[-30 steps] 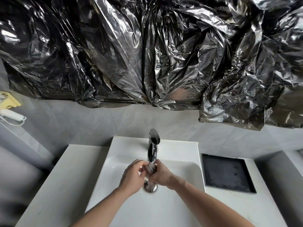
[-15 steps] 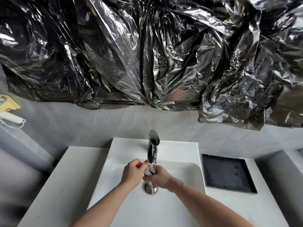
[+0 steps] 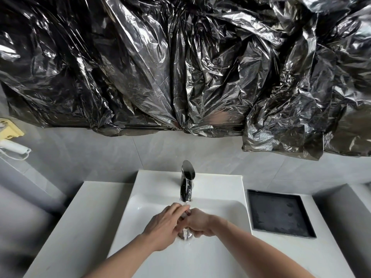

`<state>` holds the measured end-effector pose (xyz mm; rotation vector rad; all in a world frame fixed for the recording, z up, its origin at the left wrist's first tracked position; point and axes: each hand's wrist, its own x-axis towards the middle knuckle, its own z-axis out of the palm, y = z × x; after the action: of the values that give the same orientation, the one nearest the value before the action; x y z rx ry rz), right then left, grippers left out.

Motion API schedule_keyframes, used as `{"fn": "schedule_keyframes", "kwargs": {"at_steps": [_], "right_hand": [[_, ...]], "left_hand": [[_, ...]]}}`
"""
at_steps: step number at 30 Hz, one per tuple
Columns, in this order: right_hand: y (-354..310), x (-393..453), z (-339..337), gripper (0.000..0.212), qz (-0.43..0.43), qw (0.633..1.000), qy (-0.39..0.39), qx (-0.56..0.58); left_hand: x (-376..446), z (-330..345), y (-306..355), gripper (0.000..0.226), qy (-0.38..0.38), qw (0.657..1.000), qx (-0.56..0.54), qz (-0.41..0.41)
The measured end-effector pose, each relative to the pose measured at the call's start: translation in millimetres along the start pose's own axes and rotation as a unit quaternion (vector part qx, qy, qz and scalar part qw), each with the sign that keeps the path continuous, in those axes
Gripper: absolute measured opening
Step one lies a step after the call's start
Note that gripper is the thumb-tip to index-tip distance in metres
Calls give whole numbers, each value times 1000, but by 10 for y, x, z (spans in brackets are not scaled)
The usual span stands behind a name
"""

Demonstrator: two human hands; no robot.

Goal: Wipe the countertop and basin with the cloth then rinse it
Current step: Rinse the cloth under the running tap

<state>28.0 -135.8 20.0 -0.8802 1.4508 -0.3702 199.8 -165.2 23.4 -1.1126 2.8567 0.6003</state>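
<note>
We've got both hands together under the tap [image 3: 187, 180], low in the basin [image 3: 226, 209] just above the drain [image 3: 185, 235]: our left hand [image 3: 162, 225] curls over the right hand [image 3: 197, 222], and the cloth [image 3: 183, 217] is only a dark sliver wadded between them, so both fists look closed round it. Soaked like this we judge it soft, limp and a bit slippery. Best bunch it whole in the palms, not pinch a corner.
</note>
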Motion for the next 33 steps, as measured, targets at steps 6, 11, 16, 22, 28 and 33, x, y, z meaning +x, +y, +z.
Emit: {"fn": "schedule_keyframes", "kwargs": {"at_steps": [6, 11, 16, 22, 28, 33], "right_hand": [[-3, -21, -10, 27, -55, 976, 89, -192], [0, 7, -23, 25, -83, 932, 153, -317], [-12, -11, -9, 17, -98, 930, 212, -286], [-22, -1, -66, 28, -86, 945, 208, -239], [-134, 15, 13, 32, -71, 954, 206, -204], [-136, 75, 32, 28, -75, 961, 201, -172]], "left_hand": [[186, -63, 47, 41, 3, 993, 117, -23], [351, -106, 139, 39, -49, 985, 137, -95], [375, -126, 117, 28, -35, 986, 15, -161], [301, -288, -8, 19, 69, 974, -84, -199], [319, -661, 185, 61, 228, 960, -114, -114], [398, -880, 422, 77, 177, 983, -36, 12]]}}
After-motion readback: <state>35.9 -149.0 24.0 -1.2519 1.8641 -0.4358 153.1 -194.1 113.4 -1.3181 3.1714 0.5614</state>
